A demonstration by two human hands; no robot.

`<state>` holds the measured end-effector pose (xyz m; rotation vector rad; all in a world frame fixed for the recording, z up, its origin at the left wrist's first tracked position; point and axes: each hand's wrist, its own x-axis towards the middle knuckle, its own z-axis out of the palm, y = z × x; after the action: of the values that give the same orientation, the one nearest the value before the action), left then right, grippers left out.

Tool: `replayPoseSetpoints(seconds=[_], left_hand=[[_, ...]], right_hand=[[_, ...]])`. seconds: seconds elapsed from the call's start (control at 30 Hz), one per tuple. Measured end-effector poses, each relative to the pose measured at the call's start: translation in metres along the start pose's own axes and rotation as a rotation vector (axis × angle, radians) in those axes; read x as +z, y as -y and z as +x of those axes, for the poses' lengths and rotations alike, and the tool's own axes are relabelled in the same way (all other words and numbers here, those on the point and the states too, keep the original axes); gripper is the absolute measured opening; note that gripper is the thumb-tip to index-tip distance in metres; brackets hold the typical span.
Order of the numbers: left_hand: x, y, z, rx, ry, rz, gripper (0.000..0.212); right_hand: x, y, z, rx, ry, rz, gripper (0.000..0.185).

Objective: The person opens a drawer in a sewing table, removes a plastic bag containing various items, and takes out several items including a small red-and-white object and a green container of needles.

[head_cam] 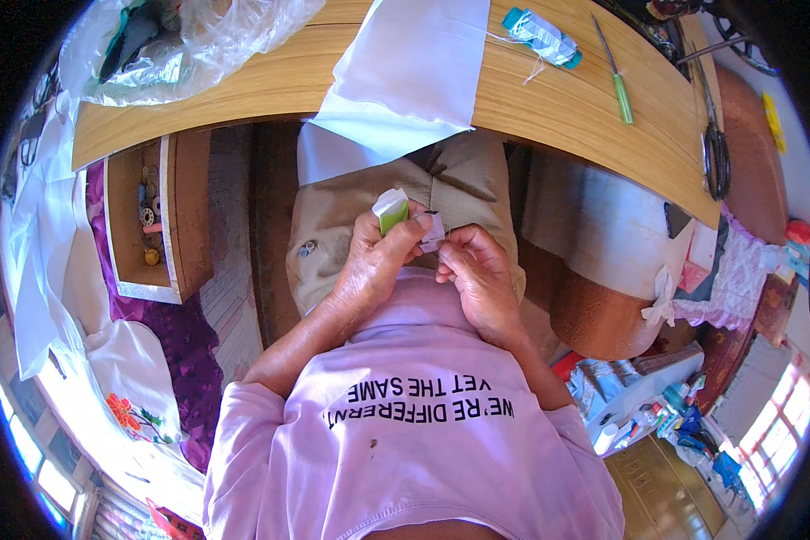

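Note:
Above the lap, my left hand (380, 246) holds a small green and white packet (391, 210) together with a small whitish piece (432, 231) that has a dark corner. My right hand (471, 268) is beside it, thumb and forefinger pinched at the edge of that piece; a thin thing, perhaps a needle or thread, shows at the fingertips, too small to tell. White fabric (405, 67) lies on the wooden table and hangs over its front edge towards the lap. A thread spool (542, 37) with teal ends lies on the table, a loose thread trailing from it towards the fabric.
A green-handled screwdriver (622, 98) and black-handled scissors (716, 162) lie at the table's right. Clear plastic (243, 34) covers its left part. Below is an open wooden drawer (192, 216) with bobbins. White embroidered cloth (131, 364) lies at left, a box of supplies (641, 398) at lower right.

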<state>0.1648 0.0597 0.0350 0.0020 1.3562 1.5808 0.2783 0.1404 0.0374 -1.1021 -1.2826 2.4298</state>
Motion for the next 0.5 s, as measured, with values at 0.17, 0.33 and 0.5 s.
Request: replayPoseSetpoints(seconds=[0.17, 0.33, 0.5], left_hand=[[0.0014, -0.0017, 0.0012, -0.032, -0.020, 0.019, 0.019], [-0.0043, 0.0010, 0.0038, -0.044, 0.039, 0.038, 0.022], [-0.0056, 0.0029, 0.0041, -0.045, 0.055, 0.018, 0.024]], right_hand=[[-0.0007, -0.0010, 0.0000, 0.006, -0.006, 0.002, 0.009], [-0.0025, -0.0021, 0.0003, 0.007, -0.006, -0.006, 0.010], [-0.0036, -0.0028, -0.0002, 0.014, -0.007, 0.006, 0.010]])
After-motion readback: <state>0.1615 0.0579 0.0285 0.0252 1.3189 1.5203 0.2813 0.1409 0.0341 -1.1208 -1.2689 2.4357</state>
